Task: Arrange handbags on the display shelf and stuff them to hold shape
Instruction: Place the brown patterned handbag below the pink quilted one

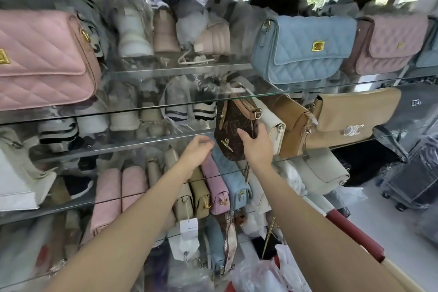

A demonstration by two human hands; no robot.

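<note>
A dark brown patterned handbag [233, 130] stands on edge on the middle glass shelf [151, 141], beside a cream bag [275, 129], a tan bag [292, 123] and a beige flap bag [350, 115]. My right hand [257, 143] presses flat against the brown bag's front, fingers curled round its right side. My left hand [198, 149] hovers just left of that bag at the shelf edge, fingers loosely curled with nothing in them.
The upper glass shelf [166, 106] carries a pink quilted bag [45, 59], a blue quilted bag [303, 47] and a mauve one [388, 42]. Below, several small bags [213, 187] stand in a row. Wrapped shoes fill the back. Plastic-covered luggage [417, 180] stands at right.
</note>
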